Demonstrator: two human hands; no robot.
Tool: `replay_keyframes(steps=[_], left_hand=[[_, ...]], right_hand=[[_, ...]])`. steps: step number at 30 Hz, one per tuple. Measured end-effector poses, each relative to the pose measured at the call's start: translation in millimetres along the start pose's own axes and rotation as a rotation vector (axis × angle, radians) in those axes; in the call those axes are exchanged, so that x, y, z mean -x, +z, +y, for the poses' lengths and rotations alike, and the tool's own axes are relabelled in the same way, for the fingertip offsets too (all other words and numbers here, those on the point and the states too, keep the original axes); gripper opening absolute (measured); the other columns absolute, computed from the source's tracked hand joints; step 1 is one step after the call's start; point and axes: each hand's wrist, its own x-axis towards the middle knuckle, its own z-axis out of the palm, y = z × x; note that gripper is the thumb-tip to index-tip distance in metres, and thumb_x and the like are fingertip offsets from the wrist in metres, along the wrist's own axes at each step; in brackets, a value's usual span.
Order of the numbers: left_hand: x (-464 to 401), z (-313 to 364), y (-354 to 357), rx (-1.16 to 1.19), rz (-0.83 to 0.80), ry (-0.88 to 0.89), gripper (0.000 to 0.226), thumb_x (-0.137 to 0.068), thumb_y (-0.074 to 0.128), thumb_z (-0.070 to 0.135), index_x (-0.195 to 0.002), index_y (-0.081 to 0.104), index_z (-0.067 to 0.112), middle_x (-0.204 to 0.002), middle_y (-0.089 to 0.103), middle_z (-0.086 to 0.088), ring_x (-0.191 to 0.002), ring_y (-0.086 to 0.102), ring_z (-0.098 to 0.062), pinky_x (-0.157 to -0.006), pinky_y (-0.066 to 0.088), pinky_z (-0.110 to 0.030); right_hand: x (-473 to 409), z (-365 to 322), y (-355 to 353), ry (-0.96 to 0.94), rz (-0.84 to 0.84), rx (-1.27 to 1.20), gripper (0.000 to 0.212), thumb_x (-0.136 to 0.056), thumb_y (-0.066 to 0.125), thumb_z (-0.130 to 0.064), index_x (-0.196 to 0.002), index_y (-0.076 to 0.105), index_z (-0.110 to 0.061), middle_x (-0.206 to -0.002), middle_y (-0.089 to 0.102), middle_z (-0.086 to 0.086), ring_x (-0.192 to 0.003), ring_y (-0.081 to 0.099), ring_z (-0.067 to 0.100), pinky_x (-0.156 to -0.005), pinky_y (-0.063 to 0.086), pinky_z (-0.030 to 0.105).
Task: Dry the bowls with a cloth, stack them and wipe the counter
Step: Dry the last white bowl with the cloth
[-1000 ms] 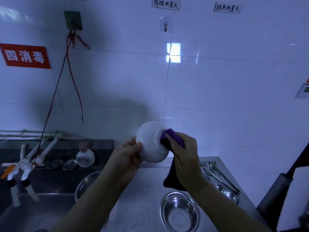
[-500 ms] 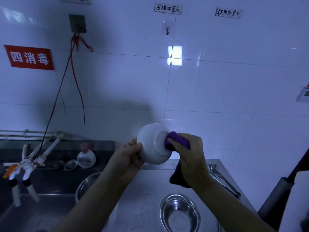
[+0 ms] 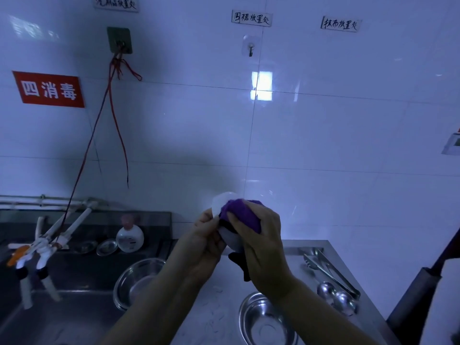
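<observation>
I hold a white bowl [image 3: 222, 201] up in front of the wall, above the steel counter [image 3: 296, 245]. My left hand [image 3: 204, 242] grips the bowl from its left side. My right hand [image 3: 261, 235] holds a purple cloth [image 3: 242, 211] and presses it over the bowl, covering most of it. The cloth's dark tail [image 3: 240, 263] hangs below my hands. A steel bowl [image 3: 263, 319] sits on the counter under my right forearm. Another steel bowl [image 3: 135, 280] leans at the sink's edge.
A dark sink [image 3: 62, 295] lies on the left, with taps [image 3: 39, 247], a round soap bottle [image 3: 130, 236] and small dishes behind it. Tongs [image 3: 328, 270] and ladles [image 3: 336, 295] lie on the counter's right side. A dark object [image 3: 418, 295] stands at the right edge.
My right hand has slid the cloth up over the bowl, which now shows only at its top left. Both hands sit slightly lower in view.
</observation>
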Motion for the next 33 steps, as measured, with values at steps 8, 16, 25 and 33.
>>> replay_keyframes(steps=[8,16,25,33], left_hand=[[3,-5,9,0.211,0.046,-0.033,0.031,-0.096,0.039,0.008,-0.122,0.052,0.000,-0.118,0.061,-0.021,-0.105,0.059,-0.027,-0.082,0.051,-0.037],[3,-9,12,0.396,0.079,-0.095,0.054,-0.074,0.055,0.014,-0.126,0.044,0.002,-0.123,0.048,-0.024,-0.098,0.055,-0.026,-0.096,0.042,-0.040],[2,-10,15,0.505,0.072,-0.095,0.035,-0.073,0.054,0.009,-0.104,0.061,-0.005,-0.106,0.068,-0.017,-0.105,0.062,-0.022,-0.075,0.054,-0.041],[2,-23,-8,0.258,-0.050,0.013,0.029,-0.083,0.049,0.014,-0.096,0.073,0.005,-0.100,0.072,-0.012,-0.089,0.070,-0.022,-0.067,0.059,-0.037]], right_hand=[[-2,5,-9,0.052,0.140,0.054,0.034,-0.097,0.047,-0.030,-0.128,0.049,-0.017,-0.131,0.041,0.007,-0.123,0.038,0.021,-0.096,0.044,0.045],[17,-11,1,-0.086,0.110,0.185,0.032,-0.086,0.063,-0.034,-0.116,0.058,-0.024,-0.127,0.041,0.007,-0.118,0.037,0.028,-0.104,0.042,0.031],[23,-14,2,0.292,0.355,-0.261,0.027,-0.095,0.050,-0.013,-0.121,0.054,-0.012,-0.128,0.039,0.017,-0.123,0.045,0.019,-0.102,0.041,0.024],[-12,5,-18,0.698,0.340,-0.739,0.035,-0.095,0.036,-0.008,-0.117,0.062,-0.018,-0.124,0.058,0.006,-0.120,0.052,0.024,-0.106,0.039,0.045]])
